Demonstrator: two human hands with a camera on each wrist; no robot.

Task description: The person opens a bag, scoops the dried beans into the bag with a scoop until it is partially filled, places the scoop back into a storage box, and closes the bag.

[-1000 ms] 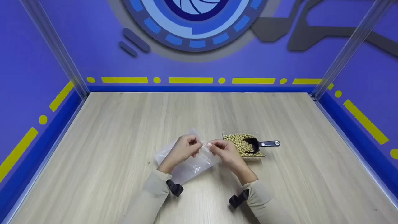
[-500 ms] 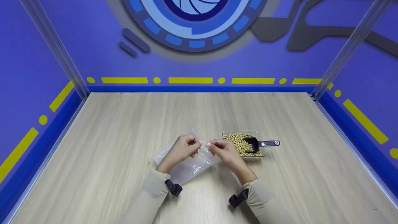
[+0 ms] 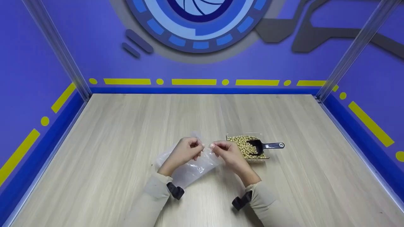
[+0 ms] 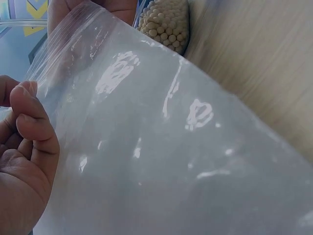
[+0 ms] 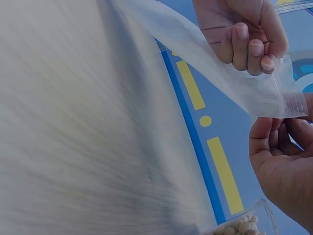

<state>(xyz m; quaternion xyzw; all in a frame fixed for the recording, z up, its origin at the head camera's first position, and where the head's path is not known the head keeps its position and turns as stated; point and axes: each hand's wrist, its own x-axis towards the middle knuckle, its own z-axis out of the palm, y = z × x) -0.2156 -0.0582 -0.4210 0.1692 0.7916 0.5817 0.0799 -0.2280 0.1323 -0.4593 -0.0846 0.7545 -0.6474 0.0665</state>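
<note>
A clear zip-lock bag (image 3: 192, 171) hangs between the two hands, its zip edge up at the fingertips. My left hand (image 3: 186, 151) pinches that edge between thumb and forefinger; in the left wrist view the left hand (image 4: 29, 147) has its other fingers curled. A short way along the same edge, my right hand (image 3: 230, 154) pinches the bag with thumb and forefinger. The right wrist view has the right hand (image 5: 283, 161) at the zip strip and the bag (image 5: 234, 83) looking flat. Whether the zip is parted cannot be made out.
Just right of the right hand stands a clear plastic box (image 3: 257, 160) of pale yellow beans (image 3: 241, 145). A black scoop (image 3: 257, 146) rests in the beans, its handle sticking out to the right. Blue panels (image 3: 202, 71) enclose the wooden table (image 3: 126, 126).
Both hands keep their pinch on the zip-lock bag and stay nearly in place. The light glints on the bag shift slightly. The box and scoop stay put.
</note>
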